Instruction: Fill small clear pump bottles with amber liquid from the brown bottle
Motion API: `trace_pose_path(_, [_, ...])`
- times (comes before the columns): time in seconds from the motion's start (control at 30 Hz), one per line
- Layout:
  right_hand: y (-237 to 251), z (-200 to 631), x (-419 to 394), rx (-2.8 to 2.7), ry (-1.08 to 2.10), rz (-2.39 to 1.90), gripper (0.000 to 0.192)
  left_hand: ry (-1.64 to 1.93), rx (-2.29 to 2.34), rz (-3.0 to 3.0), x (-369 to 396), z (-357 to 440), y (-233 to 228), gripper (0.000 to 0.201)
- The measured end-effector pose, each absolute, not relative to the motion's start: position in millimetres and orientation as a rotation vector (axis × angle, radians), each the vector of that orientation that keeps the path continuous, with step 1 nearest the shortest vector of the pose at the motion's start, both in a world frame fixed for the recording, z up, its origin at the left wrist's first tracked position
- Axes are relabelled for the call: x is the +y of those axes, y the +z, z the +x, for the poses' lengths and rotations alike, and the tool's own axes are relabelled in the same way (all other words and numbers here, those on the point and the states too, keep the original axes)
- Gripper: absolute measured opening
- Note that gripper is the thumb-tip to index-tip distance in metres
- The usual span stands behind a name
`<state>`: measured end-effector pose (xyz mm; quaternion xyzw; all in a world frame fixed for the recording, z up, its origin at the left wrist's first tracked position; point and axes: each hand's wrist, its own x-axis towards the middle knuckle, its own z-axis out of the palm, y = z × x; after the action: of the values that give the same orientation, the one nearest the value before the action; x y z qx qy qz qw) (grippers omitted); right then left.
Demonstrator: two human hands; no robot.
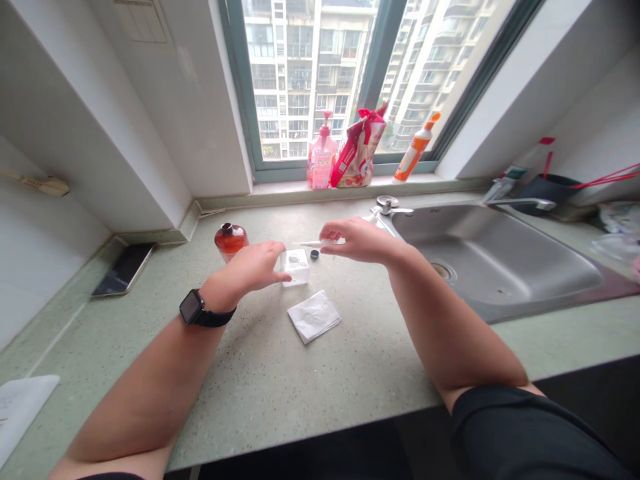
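Observation:
My left hand (254, 265), with a black watch on its wrist, rests against the left side of a small clear square container (296, 267) on the green counter. My right hand (358, 239) hovers just right of it and pinches a thin white stick (306, 244) that points left over the container. A small black cap (315, 254) lies on the counter under that hand. A folded white tissue (314, 316) lies in front of the container. An amber bottle (231, 241) with a dark top stands behind my left hand.
A steel sink (493, 257) with a tap fills the right side. On the window sill stand a pink pump bottle (321, 156), a red bag (359, 150) and an orange-white bottle (415, 150). A phone (124, 269) lies at the left wall.

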<state>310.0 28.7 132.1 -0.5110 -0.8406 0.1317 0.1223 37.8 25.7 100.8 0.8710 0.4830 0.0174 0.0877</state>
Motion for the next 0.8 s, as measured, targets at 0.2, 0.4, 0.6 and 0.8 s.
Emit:
trace_pose_path(0.2, [136,311,24,-2.516,0.315,-1.430,0.019,0.123,1.379,2.600,27,37,95,0.050])
trace_pose_path(0.4, [138,308,21,-2.550,0.219,-1.438,0.017,0.065,1.417,2.596,26,42,94,0.054])
trace_pose_path(0.6, [139,305,18,-2.546,0.156,-1.405,0.018,0.083,1.394,2.601,28,43,91,0.055])
trace_pose_path(0.8, [125,292,22,-2.407,0.266,-1.156,0.030,0.105,1.368,2.589,29,43,89,0.053])
